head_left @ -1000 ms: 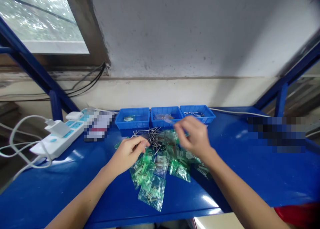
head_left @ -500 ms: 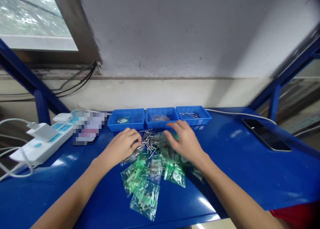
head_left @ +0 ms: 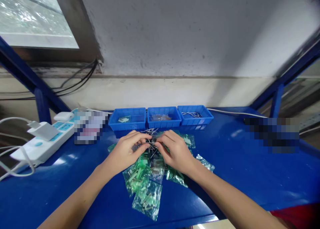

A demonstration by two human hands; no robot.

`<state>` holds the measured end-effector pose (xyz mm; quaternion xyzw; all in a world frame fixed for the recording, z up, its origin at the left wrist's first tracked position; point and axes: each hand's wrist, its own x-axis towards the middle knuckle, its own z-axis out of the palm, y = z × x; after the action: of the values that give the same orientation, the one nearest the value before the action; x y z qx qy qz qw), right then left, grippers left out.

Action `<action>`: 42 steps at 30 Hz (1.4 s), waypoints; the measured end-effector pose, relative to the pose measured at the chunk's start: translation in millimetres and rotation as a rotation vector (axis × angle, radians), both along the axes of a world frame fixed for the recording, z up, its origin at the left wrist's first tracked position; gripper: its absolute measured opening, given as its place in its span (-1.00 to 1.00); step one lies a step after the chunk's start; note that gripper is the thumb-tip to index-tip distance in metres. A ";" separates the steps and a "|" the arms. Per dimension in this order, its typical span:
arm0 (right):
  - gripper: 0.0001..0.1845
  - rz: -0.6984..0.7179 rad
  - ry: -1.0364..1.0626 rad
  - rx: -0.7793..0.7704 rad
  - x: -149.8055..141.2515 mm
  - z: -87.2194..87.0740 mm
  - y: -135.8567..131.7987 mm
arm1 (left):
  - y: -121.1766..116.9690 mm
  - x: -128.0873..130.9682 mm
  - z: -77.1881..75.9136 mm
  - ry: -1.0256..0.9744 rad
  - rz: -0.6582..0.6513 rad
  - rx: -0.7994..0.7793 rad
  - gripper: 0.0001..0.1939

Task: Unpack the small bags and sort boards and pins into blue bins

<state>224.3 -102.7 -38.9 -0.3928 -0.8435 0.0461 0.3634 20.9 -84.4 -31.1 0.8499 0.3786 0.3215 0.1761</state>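
Observation:
Several loose, thin silver metal pins (head_left: 153,151) lie heaped on the blue table between my hands. My left hand (head_left: 128,150) is pinched on a metal pin above the heap, thumb and index fingertip together. From the other side my right hand (head_left: 175,150) pinches at what looks like the same pin, its fingertips close to the left ones. Small clear green packets (head_left: 147,197) of white and metal parts lie spread under and in front of both hands. The right hand covers some packets, and the fingers hide part of the heap.
Behind the heap stand three blue bins: left (head_left: 127,125), middle (head_left: 163,123) and right (head_left: 197,120), each holding small parts or packets. A white power strip (head_left: 42,147) with plugs and cables lies at left. Blue frame posts (head_left: 276,99) rise at the table's sides.
My right hand has come down and left from above the packets near the middle bin and closed at the heap. My left hand has shifted right, its fingertips meeting the right hand's.

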 end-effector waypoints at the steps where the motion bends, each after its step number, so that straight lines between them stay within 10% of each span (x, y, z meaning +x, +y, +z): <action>1: -0.72 -0.003 0.013 -0.004 -0.1 0.1 -0.4 | -0.2 0.2 0.0 -0.029 0.013 0.012 -0.87; 13: -0.80 0.000 -0.007 0.171 8.2 9.0 1.9 | -4.5 4.9 2.6 0.098 0.124 -0.128 -0.68; 20: -0.69 -0.806 -0.010 0.294 106.6 13.0 52.0 | 4.3 -1.7 -12.7 0.460 0.274 -0.086 -0.81; 23: -0.56 -0.901 -0.086 0.152 118.2 2.4 59.0 | 3.9 -2.8 -11.2 0.477 0.277 -0.123 -0.81; 32: -0.64 -0.240 -0.097 0.013 12.5 2.7 10.4 | 2.5 -9.6 7.9 0.416 0.494 0.018 -0.88; 42: -0.80 0.060 -0.013 0.053 2.9 -2.1 3.7 | -5.0 3.8 11.8 0.082 0.116 -0.108 -0.63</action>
<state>227.2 -99.0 -41.0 -0.3578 -0.8583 0.0322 0.3665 24.8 -89.4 -19.3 0.8282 0.4509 0.2755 0.1869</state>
